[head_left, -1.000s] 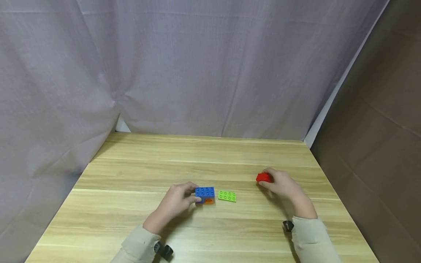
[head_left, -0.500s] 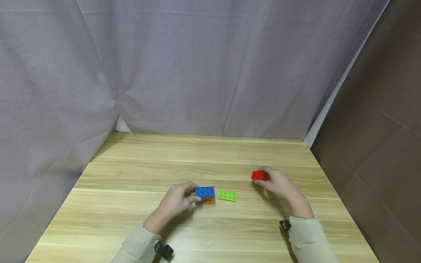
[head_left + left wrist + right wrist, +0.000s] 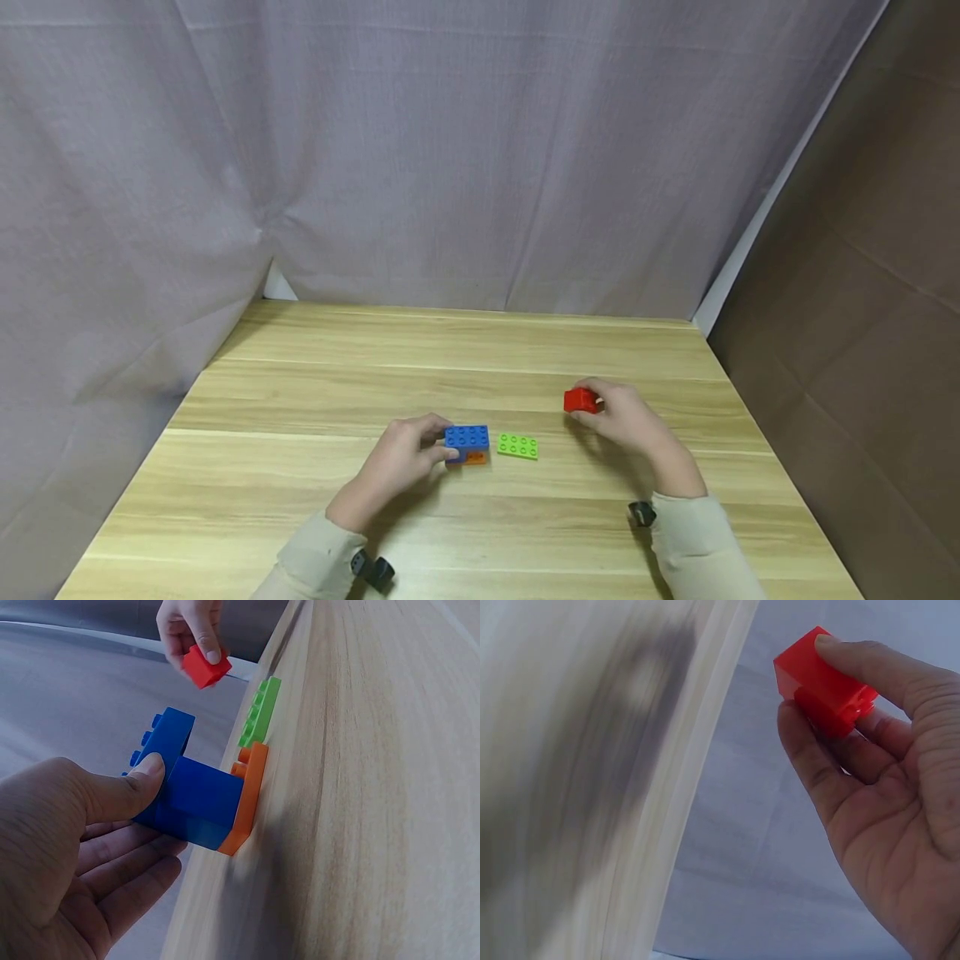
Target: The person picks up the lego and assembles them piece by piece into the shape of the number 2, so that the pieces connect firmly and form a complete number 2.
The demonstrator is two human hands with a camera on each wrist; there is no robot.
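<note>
My left hand (image 3: 401,462) pinches a stack of blue toy building bricks (image 3: 199,791) between thumb and fingers. At the bottom of that stack is a flat orange brick (image 3: 251,799), with some of its studs showing beside the blue. Held above the table, a red building brick (image 3: 821,679) is pinched by my right hand (image 3: 626,421); its studs face back toward the palm in the right wrist view. Just right of the stack, a flat lime green brick (image 3: 517,447) lies studs up on the table, between the two hands.
The wooden table (image 3: 420,367) runs back to a grey curtain (image 3: 390,167). A darker brown cloth (image 3: 847,333) hangs along its right side. Black wrist cameras (image 3: 372,572) are strapped at both beige sleeves (image 3: 693,537).
My right hand has carried the red brick to the left, closer to the green brick, turning it slightly. The left hand and its stack have stayed in place.
</note>
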